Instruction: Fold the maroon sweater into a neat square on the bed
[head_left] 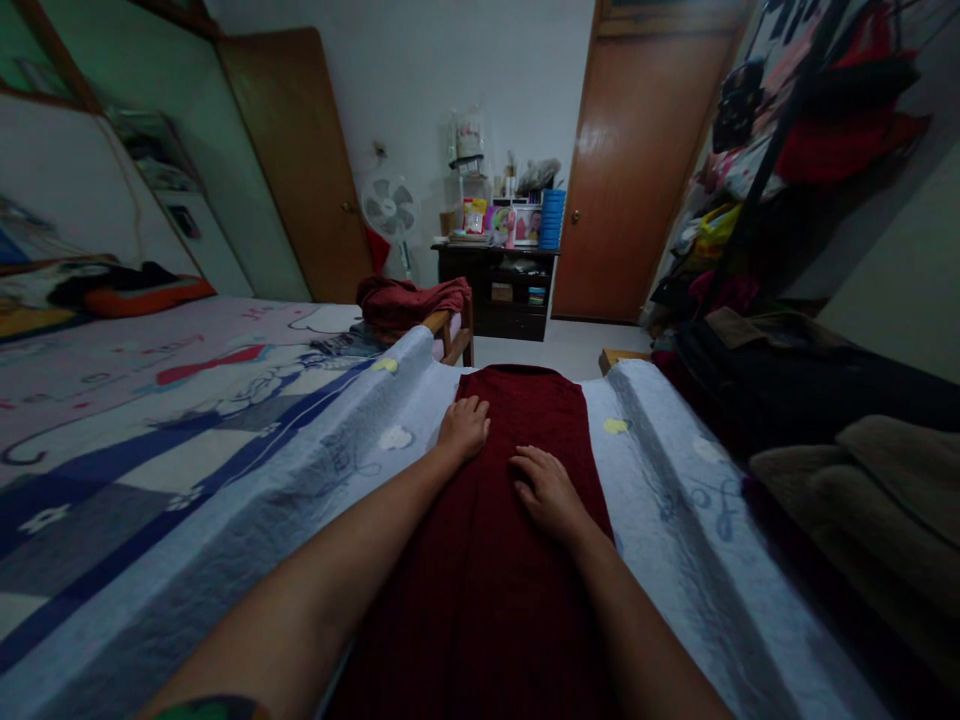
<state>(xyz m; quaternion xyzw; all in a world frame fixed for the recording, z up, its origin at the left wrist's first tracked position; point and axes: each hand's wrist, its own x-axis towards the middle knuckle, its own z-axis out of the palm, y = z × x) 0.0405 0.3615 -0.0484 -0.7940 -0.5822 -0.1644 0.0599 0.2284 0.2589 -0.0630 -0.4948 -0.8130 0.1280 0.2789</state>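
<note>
A dark red garment (pixel 517 420) lies lengthwise in front of me, with a band along its far edge and a line like a seam or crease down its length. Its near end runs out of view between my arms. My left hand (pixel 465 428) rests on the garment's left edge, palm down with fingers apart and slightly bent. On the right half of the cloth, a little nearer to me, my right hand (pixel 547 490) lies with loosely curved fingers. Neither hand grips anything visible. Beneath the garment is a pale grey-and-white printed sheet (pixel 637 480).
A patterned bed (pixel 217 400) spreads along the left. Reddish folded cloth (pixel 412 305) hangs over a wooden frame near its far corner. Dark and brown fabric piles (pixel 847 470) stand close on the right. Farther off are a fan (pixel 391 208), a black cabinet (pixel 487 318) and wooden doors (pixel 637 180).
</note>
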